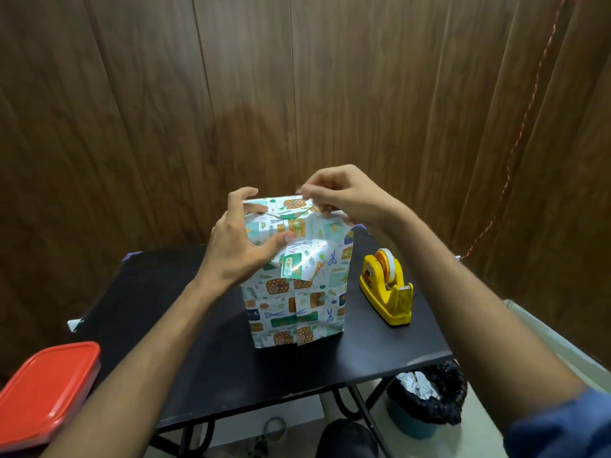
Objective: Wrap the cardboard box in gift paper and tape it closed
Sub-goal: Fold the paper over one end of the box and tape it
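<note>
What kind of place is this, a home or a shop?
Probably a room in a home, though I cannot be sure. The walls are dark wood panels, the work surface is a small black folding table, and a bin with a black bag stands on the floor.

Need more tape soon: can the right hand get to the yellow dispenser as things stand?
Probably yes. The tape dispenser stands on the table beside the wrapped box, under the right hand, nothing between.

Dark wood-grain wall panels (297,77) rise beyond the hands, a red cord (529,107) hanging to their right. Below them stands a black folding table (185,325) on pale floor (489,421).
</note>
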